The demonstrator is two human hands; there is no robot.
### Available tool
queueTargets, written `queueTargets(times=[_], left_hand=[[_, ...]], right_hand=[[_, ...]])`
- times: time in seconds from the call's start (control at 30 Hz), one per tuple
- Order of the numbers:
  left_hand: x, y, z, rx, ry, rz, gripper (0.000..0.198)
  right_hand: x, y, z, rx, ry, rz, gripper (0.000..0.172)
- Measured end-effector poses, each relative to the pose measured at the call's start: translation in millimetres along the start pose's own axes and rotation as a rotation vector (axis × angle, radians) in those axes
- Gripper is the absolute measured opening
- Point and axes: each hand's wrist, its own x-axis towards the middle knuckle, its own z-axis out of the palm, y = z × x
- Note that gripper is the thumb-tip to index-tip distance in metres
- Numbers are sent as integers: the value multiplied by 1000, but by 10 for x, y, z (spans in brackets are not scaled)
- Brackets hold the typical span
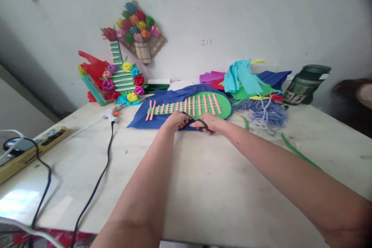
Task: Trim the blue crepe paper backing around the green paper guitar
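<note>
A green paper guitar shape (224,105) with pink strips and pale strings across it lies on a dark blue paper sheet (139,118). At the near edge of the guitar, my right hand (209,122) is closed around the handles of scissors (205,124). The scissor blades point left toward my other hand, along the guitar's edge. My left hand (177,119) is closed, pinching the blue sheet just left of the blades. Exactly how far the blades are parted is too small to tell.
Colored paper (242,75), tangled yarn (263,113) and a dark green bottle (306,85) stand at the back right. A flower-trimmed guitar (117,73), glue bottle (94,90), glue gun (110,114) and power strip (46,145) are on the left. A green strip (299,152) lies right.
</note>
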Motion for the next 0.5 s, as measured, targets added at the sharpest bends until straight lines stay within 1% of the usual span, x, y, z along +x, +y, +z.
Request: queueTargets(times=[0.13, 0.2, 0.4, 0.5], left_hand=[[0, 8, -6, -10, -18, -8, 26], [0, 15, -12, -4, -23, -19, 27], [2, 26, -31, -4, -41, -24, 29], [-16, 27, -43, -17, -50, -20, 30]], right_hand=[[46, 35, 28, -49, 45, -8, 26], [50, 31, 45, -79, 69, -11, 24], [27, 28, 74, -63, 99, -15, 27], [9, 21, 58, 21, 48, 11, 33]])
